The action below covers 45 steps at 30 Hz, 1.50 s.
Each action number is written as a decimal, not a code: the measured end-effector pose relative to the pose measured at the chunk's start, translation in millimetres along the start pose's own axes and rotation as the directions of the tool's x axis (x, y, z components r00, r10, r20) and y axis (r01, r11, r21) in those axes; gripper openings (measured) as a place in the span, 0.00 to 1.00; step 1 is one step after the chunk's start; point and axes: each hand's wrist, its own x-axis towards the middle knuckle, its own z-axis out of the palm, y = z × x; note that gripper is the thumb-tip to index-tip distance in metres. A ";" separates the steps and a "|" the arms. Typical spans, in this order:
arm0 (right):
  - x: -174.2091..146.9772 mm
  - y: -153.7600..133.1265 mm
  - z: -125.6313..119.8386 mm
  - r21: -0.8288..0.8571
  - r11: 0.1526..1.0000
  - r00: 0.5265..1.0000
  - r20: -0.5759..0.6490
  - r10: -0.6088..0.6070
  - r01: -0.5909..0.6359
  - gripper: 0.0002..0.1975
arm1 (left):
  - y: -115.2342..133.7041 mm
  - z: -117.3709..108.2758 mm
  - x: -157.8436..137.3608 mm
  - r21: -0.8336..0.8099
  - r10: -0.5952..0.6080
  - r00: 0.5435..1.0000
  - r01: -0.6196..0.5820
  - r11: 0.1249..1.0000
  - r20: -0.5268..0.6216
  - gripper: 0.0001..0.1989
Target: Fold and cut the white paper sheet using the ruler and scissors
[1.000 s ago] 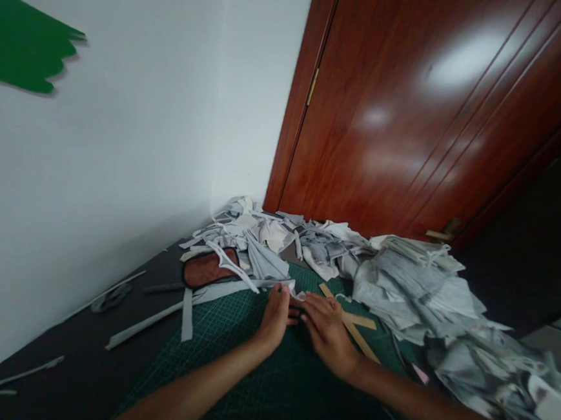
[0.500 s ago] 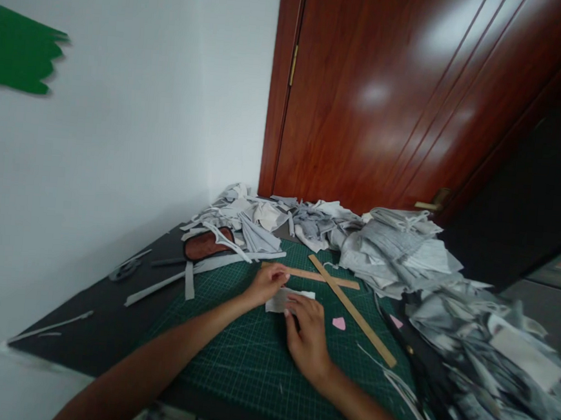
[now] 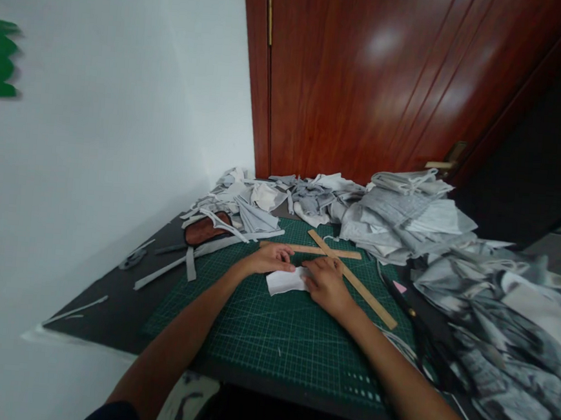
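Note:
A small piece of white cloth [image 3: 284,282] lies low over the green cutting mat [image 3: 270,338], its lower edge slightly wavy. My left hand [image 3: 271,260] has its thumb at the cloth's top edge, with the fingers curled above it. At the cloth's right end, my right hand [image 3: 327,285] pinches it between thumb and bent fingers, hiding that end. Just beyond my hands a wooden ruler [image 3: 349,254] lies crosswise. A second wooden ruler [image 3: 370,300] crosses it and slants down beside my right hand.
Heaped grey and white fabric scraps [image 3: 262,199] line the back. Stacked grey cloth [image 3: 401,219] and loose cloth [image 3: 513,345] fill the right side. Black-handled scissors [image 3: 426,338] lie at right near a pink scrap [image 3: 399,287]. A brown oval item [image 3: 206,229] sits left.
The white cloth has been turned, showing a plainer white face. My right hand has shifted to its right end. The pink piece beside it no longer shows. The camera view has tilted down.

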 end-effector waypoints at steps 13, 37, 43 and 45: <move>-11.3 28.3 -19.0 0.053 0.998 0.991 0.130 -0.032 0.025 0.16 | 7.2 12.4 -24.0 0.489 0.371 0.923 -0.372 0.789 0.103 0.24; -13.4 16.1 -39.0 0.248 0.955 0.969 0.140 -0.204 0.165 0.18 | 34.8 39.7 -38.1 0.842 0.333 0.934 -0.279 0.462 0.126 0.10; -11.4 26.1 -37.1 -0.268 0.925 0.963 -0.070 0.259 -0.269 0.13 | 35.4 41.6 -38.7 0.921 0.325 0.917 -0.314 0.230 0.231 0.09; -12.7 30.4 -37.7 -0.365 0.849 0.918 -0.051 0.392 -0.383 0.17 | 35.1 42.8 -38.7 0.923 0.297 0.918 -0.328 0.200 0.262 0.14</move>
